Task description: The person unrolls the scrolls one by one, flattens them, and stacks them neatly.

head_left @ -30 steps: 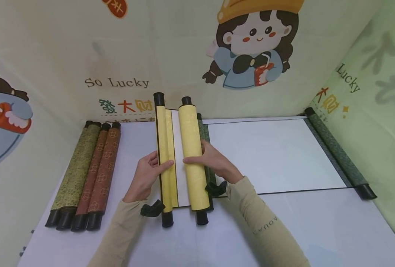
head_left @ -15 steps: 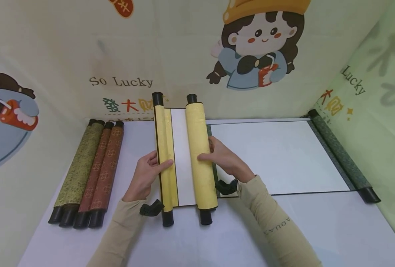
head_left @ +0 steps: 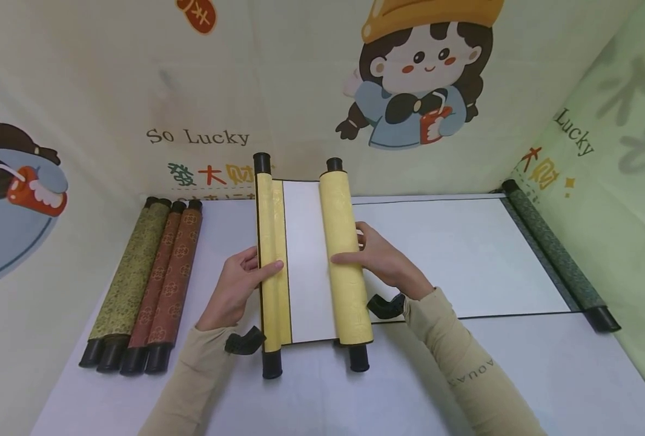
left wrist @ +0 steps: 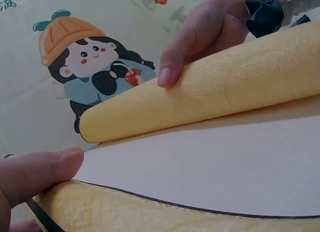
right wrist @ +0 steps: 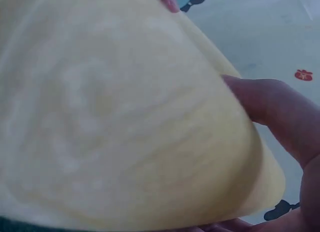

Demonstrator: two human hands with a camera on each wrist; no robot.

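Over a white table (head_left: 300,402) by the far cartoon wall (head_left: 289,91), your left hand (head_left: 235,290) and right hand (head_left: 386,260) pinch a partly unrolled yellow scroll (head_left: 307,260).

Right wrist view's yellow scroll (right wrist: 140,122) — blurred, sleeves (head_left: 472,369) — cropped

A yellow scroll (head_left: 307,242), its rods tipped with black caps (head_left: 262,162), stretches partly unrolled over the table (head_left: 311,402) here, baring plain white sheet (head_left: 307,297) between a thin roll (head_left: 266,224) pinched by the left hand (head_left: 236,287) and a thicker roll (head_left: 342,221) gripped by the right hand (head_left: 384,259).
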